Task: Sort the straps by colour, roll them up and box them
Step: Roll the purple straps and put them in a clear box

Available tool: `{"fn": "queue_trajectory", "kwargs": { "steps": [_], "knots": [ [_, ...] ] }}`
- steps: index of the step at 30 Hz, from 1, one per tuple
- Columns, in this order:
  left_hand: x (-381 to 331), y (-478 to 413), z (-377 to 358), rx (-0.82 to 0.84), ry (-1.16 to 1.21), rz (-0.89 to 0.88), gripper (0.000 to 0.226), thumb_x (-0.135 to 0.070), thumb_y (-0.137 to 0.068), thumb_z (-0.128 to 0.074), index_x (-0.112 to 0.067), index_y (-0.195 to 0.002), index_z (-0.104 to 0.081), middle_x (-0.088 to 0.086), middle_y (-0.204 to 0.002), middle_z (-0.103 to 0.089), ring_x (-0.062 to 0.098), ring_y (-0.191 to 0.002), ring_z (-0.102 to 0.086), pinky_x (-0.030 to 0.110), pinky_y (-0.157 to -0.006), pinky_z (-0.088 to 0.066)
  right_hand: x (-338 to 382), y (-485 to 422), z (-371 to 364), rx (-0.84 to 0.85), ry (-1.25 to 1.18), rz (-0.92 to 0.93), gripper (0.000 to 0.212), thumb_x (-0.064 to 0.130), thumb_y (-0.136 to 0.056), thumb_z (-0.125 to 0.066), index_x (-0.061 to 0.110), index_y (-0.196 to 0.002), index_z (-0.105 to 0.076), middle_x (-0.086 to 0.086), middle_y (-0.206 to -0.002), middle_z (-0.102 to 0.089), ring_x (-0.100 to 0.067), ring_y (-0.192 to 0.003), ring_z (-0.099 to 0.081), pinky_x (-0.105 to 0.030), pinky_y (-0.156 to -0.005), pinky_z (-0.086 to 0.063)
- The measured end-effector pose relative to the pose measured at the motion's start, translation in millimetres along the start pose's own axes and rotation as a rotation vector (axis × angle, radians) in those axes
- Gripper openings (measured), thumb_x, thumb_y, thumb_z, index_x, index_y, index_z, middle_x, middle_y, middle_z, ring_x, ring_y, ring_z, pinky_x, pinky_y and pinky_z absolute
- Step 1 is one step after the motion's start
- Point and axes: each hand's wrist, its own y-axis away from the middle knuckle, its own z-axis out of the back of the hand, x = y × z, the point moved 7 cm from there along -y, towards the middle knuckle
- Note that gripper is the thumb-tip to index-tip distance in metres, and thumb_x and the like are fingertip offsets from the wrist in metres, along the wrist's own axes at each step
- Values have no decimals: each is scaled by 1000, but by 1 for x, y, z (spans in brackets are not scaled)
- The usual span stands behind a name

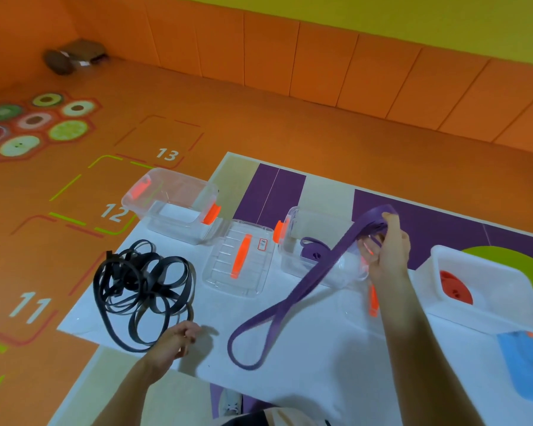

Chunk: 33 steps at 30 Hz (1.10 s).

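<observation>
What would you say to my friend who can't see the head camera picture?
A person's bare right grip lifts a partly rolled purple strap by a clear box holding a purple roll, its loop trailing on the white table. The left grip is loose beside a tangle of black straps; a white box holds a red roll.

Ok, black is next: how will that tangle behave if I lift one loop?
Probably floppy: the black straps lie in loose loops, and the purple strap sags from the right hand. Likely to rise as one snagged clump, since loops cross. Flat bands, so unlikely to roll.
</observation>
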Motion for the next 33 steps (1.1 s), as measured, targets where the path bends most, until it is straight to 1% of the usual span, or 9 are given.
{"fn": "queue_trajectory", "kwargs": {
  "steps": [4,7,10,14,17,23,26,29,33],
  "knots": [
    [-49,5,-26,56,-83,-125,13,-11,-81,-58,-21,-80,-65,1,-93,-67,26,-98,-61,40,-92,-49,-9,9,-3,76,45,1,28,32,-94,-69,16,-115,-59,-9,-109,-70,-30,-111,-71,-44,-93,-61],
    [-126,13,-67,76,-167,-347,5,-14,-95,-67,-19,-94,-68,-8,-98,-71,14,-99,-66,31,-94,-49,-16,22,-5,141,79,13,38,30,-96,-68,15,-127,-51,-13,-112,-71,-29,-103,-72,-40,-86,-62],
    [-209,39,-119,43,-178,-630,22,-10,-100,-67,-26,-115,-66,-18,-114,-68,1,-107,-64,19,-94,-48,-19,39,-7,188,158,37,39,23,-99,-66,21,-132,-46,-12,-108,-73,-21,-90,-74,-35,-83,-61],
    [-270,78,-176,-13,-246,-892,51,-32,-94,-76,-32,-140,-54,-26,-136,-55,-5,-127,-51,8,-103,-40,-28,52,-4,223,251,91,44,19,-96,-71,23,-134,-48,-7,-100,-78,-18,-87,-79,-36,-87,-62],
    [-279,81,-195,-118,-223,-937,46,-38,-91,-79,-32,-132,-59,-24,-127,-59,-4,-121,-54,7,-97,-42,-35,58,2,239,265,110,37,15,-96,-71,31,-123,-51,-15,-113,-75,-21,-91,-79,-33,-80,-61],
    [-272,83,-205,-138,-208,-971,25,-29,-91,-80,-29,-115,-73,-27,-103,-68,4,-103,-65,13,-87,-49,-34,68,21,209,267,189,42,9,-93,-74,38,-116,-54,-15,-119,-71,-26,-99,-77,-48,-89,-63],
    [-274,91,-208,-163,-278,-1042,25,-27,-94,-77,-27,-118,-73,-34,-104,-64,-1,-103,-64,12,-89,-49,-32,78,27,190,236,260,43,9,-91,-77,30,-122,-54,-9,-116,-72,-24,-95,-77,-53,-91,-61],
    [-277,98,-212,-166,-260,-1104,26,-22,-95,-76,-24,-121,-73,-35,-110,-62,-6,-106,-62,8,-91,-45,-28,88,30,186,209,327,55,21,-79,-83,28,-124,-52,-8,-116,-71,-28,-95,-77,-48,-87,-62],
    [-271,101,-213,-172,-163,-1079,24,-22,-94,-78,-23,-118,-73,-30,-111,-68,1,-109,-65,14,-92,-50,-24,88,32,157,227,363,55,19,-76,-85,22,-122,-55,-2,-109,-74,-22,-91,-78,-45,-84,-63]
  ]
}}
